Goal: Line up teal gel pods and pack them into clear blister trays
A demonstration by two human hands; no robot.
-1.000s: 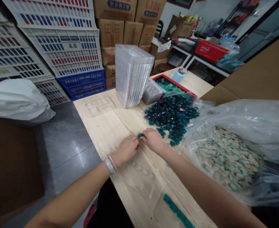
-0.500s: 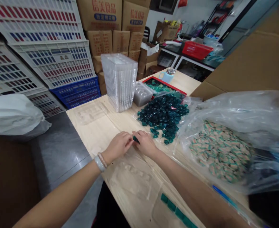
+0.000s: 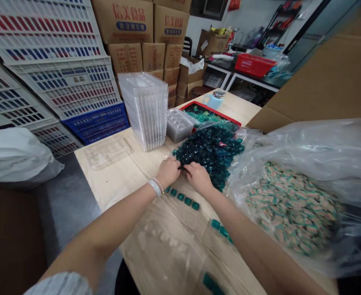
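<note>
My left hand (image 3: 169,172) and my right hand (image 3: 198,177) meet at the near edge of a heap of dark green, glossy cubes (image 3: 209,143). Both have their fingers pinched together, and a dark green cube (image 3: 183,167) shows between the fingertips, mostly hidden. Just below my left wrist, a row of several green cubes (image 3: 180,196) runs across the wood in or beside clear plastic. Under my right forearm lie more green cubes (image 3: 216,224), partly covered. A clear moulded plastic tray (image 3: 164,241) lies on the near part of the table.
Tall nested clear trays (image 3: 146,110) stand behind, beside a smaller tray stack (image 3: 180,125). A red-rimmed tray (image 3: 195,104) and a blue mug (image 3: 214,100) are farther back. At right, a plastic bag (image 3: 291,205) holds striped pieces. Crates (image 3: 72,82) and cartons (image 3: 128,57) line the left.
Both hands have moved up and forward to the edge of the cube heap. A row of green cubes now shows where my hands were. The camera view has shifted slightly.
</note>
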